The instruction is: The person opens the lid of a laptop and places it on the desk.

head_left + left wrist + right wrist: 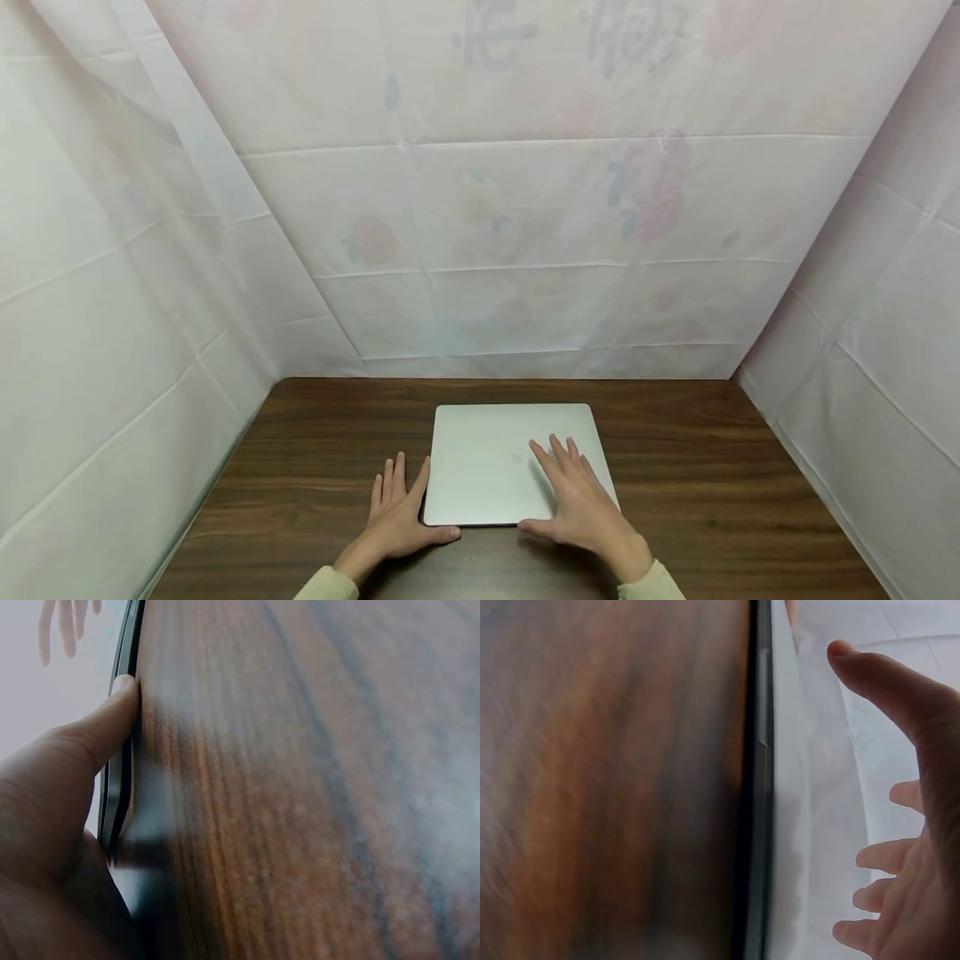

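Note:
A closed silver laptop (480, 467) lies flat on the dark wood table. At its front left corner is my left hand (393, 523), with straight fingers along the left side and the thumb at the front edge. The left wrist view shows that thumb touching the dark rim of the laptop (114, 791). My right hand (588, 512) is over the front right part of the lid, fingers spread. In the right wrist view this hand (922, 847) appears raised off the lid, holding nothing.
The wood tabletop (697, 475) extends on both sides of the laptop. Pale printed cloth (525, 208) hangs behind the table, with more cloth at the left side (97, 333) and right side (885, 333).

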Available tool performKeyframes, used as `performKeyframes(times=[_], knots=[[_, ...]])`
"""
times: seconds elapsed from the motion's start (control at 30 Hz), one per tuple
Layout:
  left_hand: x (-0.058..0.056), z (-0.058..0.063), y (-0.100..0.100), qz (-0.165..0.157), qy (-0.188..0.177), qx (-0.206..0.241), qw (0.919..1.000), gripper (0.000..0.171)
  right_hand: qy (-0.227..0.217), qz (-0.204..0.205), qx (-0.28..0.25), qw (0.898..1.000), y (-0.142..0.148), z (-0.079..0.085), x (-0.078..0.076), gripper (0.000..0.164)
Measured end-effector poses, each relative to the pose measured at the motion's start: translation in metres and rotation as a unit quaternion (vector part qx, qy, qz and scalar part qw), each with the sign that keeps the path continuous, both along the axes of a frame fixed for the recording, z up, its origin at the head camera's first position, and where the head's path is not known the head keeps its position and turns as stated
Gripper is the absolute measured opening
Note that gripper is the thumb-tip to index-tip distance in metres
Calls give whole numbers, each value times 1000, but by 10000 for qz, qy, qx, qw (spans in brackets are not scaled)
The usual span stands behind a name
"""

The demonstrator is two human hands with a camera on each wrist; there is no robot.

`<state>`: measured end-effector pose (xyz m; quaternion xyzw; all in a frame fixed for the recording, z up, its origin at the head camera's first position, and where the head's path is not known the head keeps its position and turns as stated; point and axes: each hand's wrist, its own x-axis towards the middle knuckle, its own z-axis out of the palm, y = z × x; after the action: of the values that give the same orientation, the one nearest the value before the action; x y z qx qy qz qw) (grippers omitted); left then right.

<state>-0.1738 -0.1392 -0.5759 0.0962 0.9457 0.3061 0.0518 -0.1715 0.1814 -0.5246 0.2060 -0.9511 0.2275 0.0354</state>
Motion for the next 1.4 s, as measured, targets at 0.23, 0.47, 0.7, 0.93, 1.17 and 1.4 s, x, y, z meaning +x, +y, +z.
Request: performKeyframes(times=[0.23, 0.47, 0.7, 0.93, 1.17, 1.4], knots=[[2, 1, 0, -34, 26, 65, 10000, 132, 45, -13, 94, 9999, -6, -11, 2, 102], [2, 6, -2, -80, -26, 105, 9999, 131, 108, -9, 132, 9999, -8, -17, 5, 99], [0, 0, -2, -26, -68, -3, 10000, 132, 167, -58, 265, 9995, -10, -20, 5, 94], [1, -2, -2, -37, 37, 44, 10000, 132, 249, -68, 386, 9989, -10, -22, 4, 83], [1, 1, -1, 28, -88, -70, 9999, 132, 325, -41, 429, 9985, -10, -23, 4, 75], [1, 2, -1, 8, -55, -20, 10000, 132, 511, -84, 556, 9971, -9, -23, 4, 72]])
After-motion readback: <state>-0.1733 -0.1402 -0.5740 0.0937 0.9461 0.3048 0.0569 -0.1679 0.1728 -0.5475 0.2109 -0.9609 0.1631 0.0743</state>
